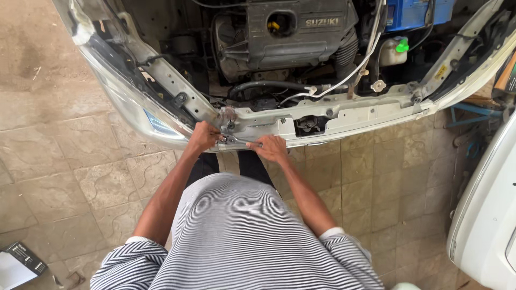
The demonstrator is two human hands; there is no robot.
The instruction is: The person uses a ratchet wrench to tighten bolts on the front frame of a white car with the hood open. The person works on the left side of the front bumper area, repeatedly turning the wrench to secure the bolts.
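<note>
At the car's bare front crossmember [344, 110], the left hand [203, 136] is gripping a wrench [240, 140] head at a bolt, the right hand [271, 147] pressing its handle; bumper already off, bolt seemingly still seated.

Silver car front showing grey engine bay over beige tiled floor

Front crossmember [344, 110] & bumper [123, 107] showing silver-white w/ grime; engine cover [301, 32] looking dull grey, yellow cap [274, 25] sitting in its opening; blue box [416, 12] showing at rear, reservoir [392, 53] glowing translucent white w/ green cap [402, 46]. Wrench [242, 141] gleaming steel-grey. Shirt [242, 236] running thin black & white stripes; trousers [252, 166] showing black. Floor tiles [70, 156] appearing mottled beige-brown. White car panel [484, 215] edging in at rt.
</note>
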